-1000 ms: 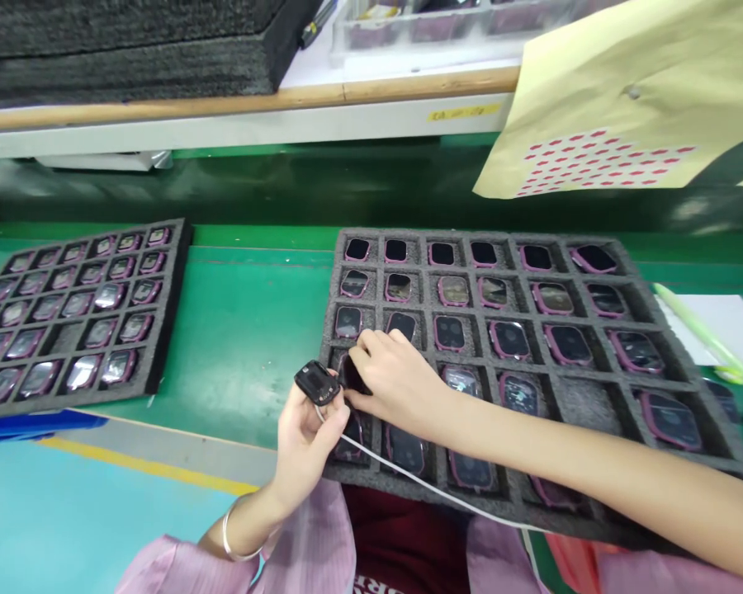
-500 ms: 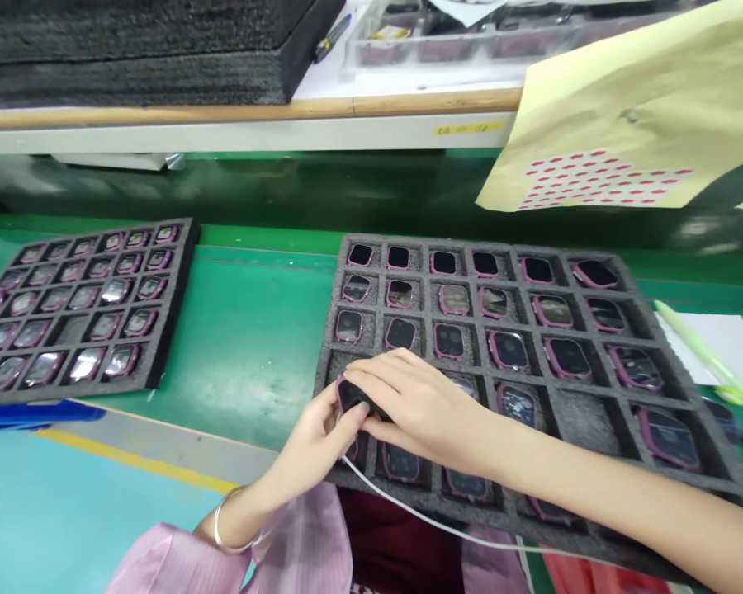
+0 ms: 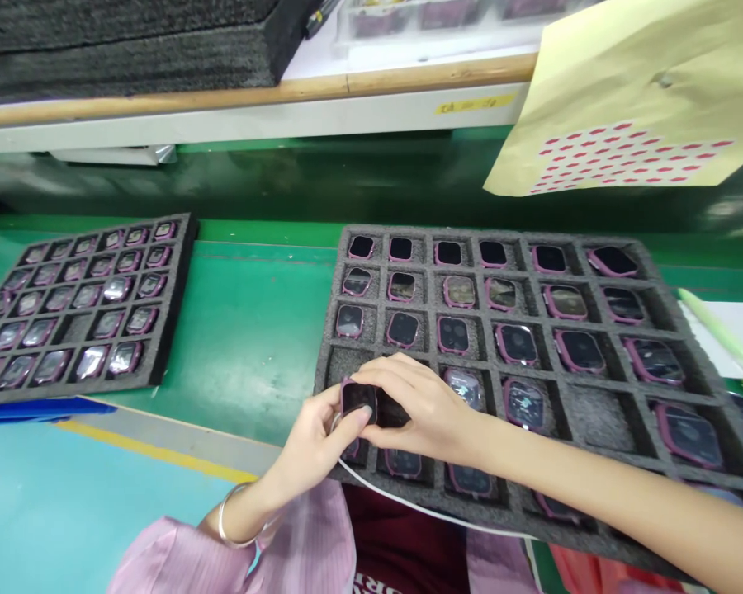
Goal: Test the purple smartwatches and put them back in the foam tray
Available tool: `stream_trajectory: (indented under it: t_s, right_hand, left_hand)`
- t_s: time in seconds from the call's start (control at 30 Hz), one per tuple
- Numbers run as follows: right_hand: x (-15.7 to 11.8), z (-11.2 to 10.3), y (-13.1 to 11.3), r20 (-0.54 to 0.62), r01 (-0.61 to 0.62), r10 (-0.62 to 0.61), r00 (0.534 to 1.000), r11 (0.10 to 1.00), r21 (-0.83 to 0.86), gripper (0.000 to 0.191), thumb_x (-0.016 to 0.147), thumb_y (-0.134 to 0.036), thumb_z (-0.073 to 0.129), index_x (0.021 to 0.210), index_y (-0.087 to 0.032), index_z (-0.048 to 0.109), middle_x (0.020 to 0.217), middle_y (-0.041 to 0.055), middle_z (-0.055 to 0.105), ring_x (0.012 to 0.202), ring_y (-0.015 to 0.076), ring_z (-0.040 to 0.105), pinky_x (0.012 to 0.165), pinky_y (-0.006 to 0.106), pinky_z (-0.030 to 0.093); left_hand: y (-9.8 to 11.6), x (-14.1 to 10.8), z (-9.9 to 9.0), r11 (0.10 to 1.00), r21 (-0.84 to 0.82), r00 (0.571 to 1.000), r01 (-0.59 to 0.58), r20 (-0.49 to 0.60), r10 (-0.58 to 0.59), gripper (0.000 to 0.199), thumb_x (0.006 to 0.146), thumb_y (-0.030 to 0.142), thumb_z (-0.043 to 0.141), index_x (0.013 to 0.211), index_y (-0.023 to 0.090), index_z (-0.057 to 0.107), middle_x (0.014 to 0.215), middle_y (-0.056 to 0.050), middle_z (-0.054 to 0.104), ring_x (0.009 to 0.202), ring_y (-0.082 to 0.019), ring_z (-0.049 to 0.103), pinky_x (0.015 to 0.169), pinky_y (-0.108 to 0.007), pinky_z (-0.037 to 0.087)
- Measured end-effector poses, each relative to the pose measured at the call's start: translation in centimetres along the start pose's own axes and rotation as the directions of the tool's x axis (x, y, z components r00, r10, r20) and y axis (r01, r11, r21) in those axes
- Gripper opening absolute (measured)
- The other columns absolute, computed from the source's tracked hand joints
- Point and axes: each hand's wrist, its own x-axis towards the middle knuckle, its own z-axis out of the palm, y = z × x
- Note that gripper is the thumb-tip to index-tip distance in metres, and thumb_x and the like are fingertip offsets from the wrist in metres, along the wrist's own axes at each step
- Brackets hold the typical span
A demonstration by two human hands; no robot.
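Observation:
A dark-screened watch with a purple frame [image 3: 357, 399] is gripped by my left hand [image 3: 313, 437], its thumb on the screen. The fingertips of my right hand [image 3: 418, 408] touch the watch's upper edge, curled over the near part of the right foam tray [image 3: 421, 373]. A white cable [image 3: 409, 503] runs from beneath the watch to the right; where it joins is hidden by my left hand. Rows of purple-framed watches sit in the tray's compartments around my hands.
On the left lies another foam tray [image 3: 177, 289] of watches. A shelf edge [image 3: 347, 85] crosses the back, with black foam [image 3: 124, 49] on it. Yellow paper [image 3: 619, 91] hangs at the right, above a light green pen [image 3: 721, 334]. A blue object [image 3: 43, 410] lies under the left tray.
The watch has turned so its screen faces the camera more squarely. My right fingers have drawn back to its top edge, leaving more of the screen visible. The view has shifted slightly.

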Motion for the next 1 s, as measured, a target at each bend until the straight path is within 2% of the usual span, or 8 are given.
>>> stream_trajectory:
  t_s: [0.17, 0.43, 0.83, 1.0]
  right_hand:
    - [-0.18, -0.15, 0.29, 0.011, 0.024, -0.024, 1.000, 1.000, -0.010, 0.035, 0.082, -0.025, 0.065, 0.112, -0.014, 0.053, 0.101, 0.0121, 0.065, 0.092, 0.0228, 0.061, 0.081, 0.038, 0.047]
    - [-0.18, -0.17, 0.29, 0.007, 0.025, -0.025, 1.000, 1.000, 0.003, 0.034, 0.081, -0.024, 0.066, 0.110, -0.014, 0.053, 0.099, 0.0112, 0.065, 0.089, 0.0222, 0.062, 0.079, 0.038, 0.047]
    - [-0.46, -0.17, -0.11, 0.011, -0.009, 0.008, 1.000, 0.996, 0.088, 0.040, 0.083, -0.030, 0.070, 0.115, -0.013, 0.052, 0.103, 0.0126, 0.064, 0.094, 0.0231, 0.060, 0.082, 0.039, 0.048]
    - [-0.54, -0.25, -0.33, 0.011, 0.017, -0.017, 1.000, 1.000, 0.017, 0.037, 0.085, -0.031, 0.068, 0.112, -0.011, 0.053, 0.101, 0.0144, 0.064, 0.092, 0.0251, 0.060, 0.080, 0.041, 0.048]
  left_hand:
    - [0.10, 0.14, -0.07, 1.000, 0.012, 0.999, 0.024, 0.041, -0.025, 0.027, 0.087, 0.037, 0.055, 0.097, 0.012, 0.059, 0.080, -0.002, 0.057, 0.070, -0.014, 0.048, 0.066, -0.025, 0.040]
    - [0.03, 0.10, -0.03, 0.999, 0.041, 0.999, 0.015, 0.051, -0.017, 0.024, 0.088, 0.035, 0.054, 0.094, 0.012, 0.057, 0.080, -0.002, 0.052, 0.074, -0.015, 0.045, 0.069, -0.025, 0.038]
    - [-0.31, -0.20, -0.35, 0.998, 0.054, 0.997, 0.039, 0.062, -0.043, 0.027, 0.088, 0.039, 0.054, 0.091, 0.012, 0.056, 0.072, 0.000, 0.045, 0.065, -0.012, 0.038, 0.059, -0.023, 0.034]
    - [-0.33, -0.24, -0.32, 0.998, 0.052, 0.997, 0.033, 0.065, -0.036, 0.026, 0.087, 0.038, 0.055, 0.092, 0.013, 0.057, 0.073, 0.000, 0.046, 0.066, -0.013, 0.038, 0.061, -0.023, 0.034]
